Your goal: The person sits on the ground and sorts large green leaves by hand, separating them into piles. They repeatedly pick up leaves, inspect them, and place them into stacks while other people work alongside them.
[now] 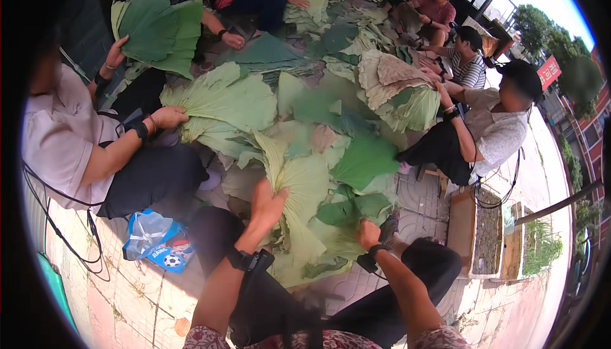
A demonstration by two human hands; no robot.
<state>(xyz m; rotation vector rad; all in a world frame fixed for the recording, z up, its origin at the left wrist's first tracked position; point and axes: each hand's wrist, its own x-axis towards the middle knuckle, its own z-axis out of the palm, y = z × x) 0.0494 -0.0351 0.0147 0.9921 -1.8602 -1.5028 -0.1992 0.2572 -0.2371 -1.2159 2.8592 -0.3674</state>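
Here, the left hand (267, 206) was closed around the gathered base of a pale green folded leaf (299, 187), pinching the pleats so the fan held its shape above the lap. The right hand (368, 233) gripped another leaf (340, 247) low and to the right, near the knee. Both leaves sat at the near edge of the leaf heap (331, 94), which spread far across the paving. At least 5 other people sat around it. 1 blue printed bag (156, 241) lay at near left.
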